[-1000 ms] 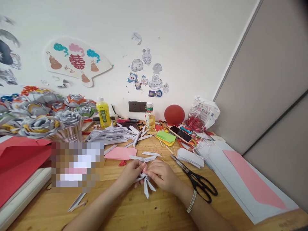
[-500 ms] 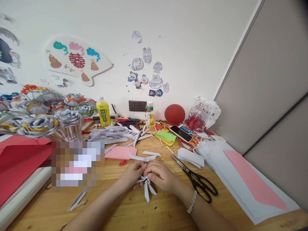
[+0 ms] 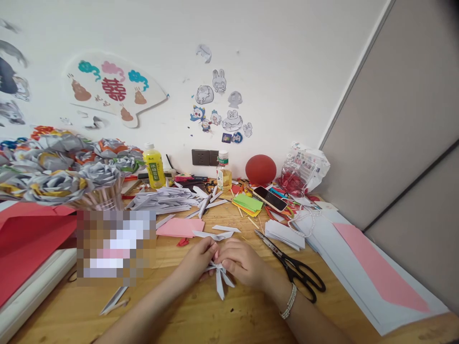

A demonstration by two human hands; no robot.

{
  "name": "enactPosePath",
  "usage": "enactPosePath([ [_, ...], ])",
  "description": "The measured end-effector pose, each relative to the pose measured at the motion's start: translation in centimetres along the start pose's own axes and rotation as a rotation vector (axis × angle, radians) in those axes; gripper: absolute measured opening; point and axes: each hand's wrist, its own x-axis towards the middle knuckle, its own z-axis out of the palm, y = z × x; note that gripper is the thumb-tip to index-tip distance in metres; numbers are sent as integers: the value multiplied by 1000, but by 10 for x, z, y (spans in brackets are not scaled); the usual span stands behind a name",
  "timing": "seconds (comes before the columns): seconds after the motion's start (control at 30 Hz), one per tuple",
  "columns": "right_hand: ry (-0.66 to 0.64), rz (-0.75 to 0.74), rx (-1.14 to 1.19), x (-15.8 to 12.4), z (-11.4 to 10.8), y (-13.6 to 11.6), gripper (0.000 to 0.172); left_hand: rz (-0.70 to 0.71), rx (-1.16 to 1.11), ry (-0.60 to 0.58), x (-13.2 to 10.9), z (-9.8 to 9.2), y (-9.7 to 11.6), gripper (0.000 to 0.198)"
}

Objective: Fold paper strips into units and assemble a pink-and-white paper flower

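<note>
Between my two hands is a cluster of folded white paper strips [image 3: 221, 282], its pointed ends fanning out toward me over the table. My left hand [image 3: 199, 258] is closed on its left side, thumb and fingers pinching near the centre. My right hand [image 3: 241, 260] grips it from the right, its fingers curled over the top and hiding the far part. Just beyond the fingers lie a couple of loose folded white strips [image 3: 218, 235]. Black-handled scissors [image 3: 290, 267] rest on the table right of my right hand, beside the wrist with the bracelet [image 3: 289, 302].
Pink paper sheets [image 3: 181, 227], a heap of folded white strips [image 3: 161, 198], green paper squares [image 3: 248, 203] and a phone [image 3: 270, 198] lie farther back. Paper flowers [image 3: 57, 167] stand left. A yellow bottle [image 3: 154, 167] and red balloon [image 3: 260, 169] are near the wall.
My right hand and wrist have shifted very slightly to the right. The paper cluster has tilted a little, and both hands still hold it.
</note>
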Motion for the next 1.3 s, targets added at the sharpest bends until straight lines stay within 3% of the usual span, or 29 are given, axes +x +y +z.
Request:
enactPosePath([
  [0.2, 42, 69, 45, -2, -1, 1, 45, 18, -30, 7, 5, -3, -6, 41],
  [0.33, 77, 125, 61, -1, -6, -5, 38, 50, -64, -12, 2, -6, 6, 45],
  [0.57, 335, 161, 17, 0, -22, -15, 25, 163, -65, -65, -13, -13, 34, 38],
  [0.73, 274, 305, 168, 3, -17, -18, 20, 149, 21, -63, -11, -8, 28, 45],
  [0.83, 206, 399, 312, 4, -11, -13, 13, 138, 32, -36, -8, -7, 25, 44],
  [1.03, 314, 525, 212, 3, -4, -1, 15, 139, 93, 64, -8, -8, 28, 36],
  [1.17, 365, 405, 18, 5, -1, -6, 20, 213, 224, 159, -11, -7, 30, 29],
  [1.3, 420, 354, 22, 6, 6, -8, 23, 312, 302, 245, -16, -4, 32, 23],
])
